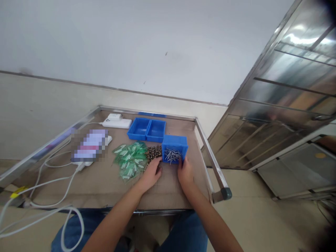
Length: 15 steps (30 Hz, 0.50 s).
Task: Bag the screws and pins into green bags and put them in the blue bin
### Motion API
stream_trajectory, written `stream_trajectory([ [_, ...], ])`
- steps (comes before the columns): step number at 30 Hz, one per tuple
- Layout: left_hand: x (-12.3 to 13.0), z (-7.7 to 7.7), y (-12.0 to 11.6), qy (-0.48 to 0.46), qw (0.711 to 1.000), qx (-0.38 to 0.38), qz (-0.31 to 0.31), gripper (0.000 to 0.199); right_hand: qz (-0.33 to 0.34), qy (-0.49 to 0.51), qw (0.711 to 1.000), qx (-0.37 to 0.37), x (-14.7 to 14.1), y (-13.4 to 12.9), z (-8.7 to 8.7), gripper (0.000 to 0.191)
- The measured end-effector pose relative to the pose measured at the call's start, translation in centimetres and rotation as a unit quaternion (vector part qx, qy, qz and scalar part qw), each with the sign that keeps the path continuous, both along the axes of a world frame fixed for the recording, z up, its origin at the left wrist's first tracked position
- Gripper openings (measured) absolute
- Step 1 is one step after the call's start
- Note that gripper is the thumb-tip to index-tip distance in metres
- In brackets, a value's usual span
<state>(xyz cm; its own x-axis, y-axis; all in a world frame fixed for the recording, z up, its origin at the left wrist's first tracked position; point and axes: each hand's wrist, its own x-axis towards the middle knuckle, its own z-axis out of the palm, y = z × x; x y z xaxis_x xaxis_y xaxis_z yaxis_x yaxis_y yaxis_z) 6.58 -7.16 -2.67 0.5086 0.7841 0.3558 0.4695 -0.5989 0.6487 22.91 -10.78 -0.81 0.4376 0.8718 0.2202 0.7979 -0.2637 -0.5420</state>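
Note:
A blue plastic bin is tipped so that its opening faces me, with thin silver pin-like metal pieces lying inside. My right hand grips the bin's lower right side, its fingertips at the rim. At the bin's lower left corner is my left hand, thumb and fingers apart; whether it touches the bin is unclear. Just beyond those fingers lies a pile of small brass-coloured metal parts. Green-tinted plastic bags with pale strips spread out to the left of the pile.
Two joined blue bins stand at the back. On the left lie a phone with a blurred screen, a white power strip and looping white cables. A metal rail edges the cart's right side.

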Motion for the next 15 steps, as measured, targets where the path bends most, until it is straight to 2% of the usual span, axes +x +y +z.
stream_trajectory([
  [15, -0.42, -0.44, 0.31, -0.017, 1.0, -0.011, 0.009, 0.047, 0.039, 0.029, 0.999, 0.016, 0.17, 0.29, -0.51, 0.024],
])
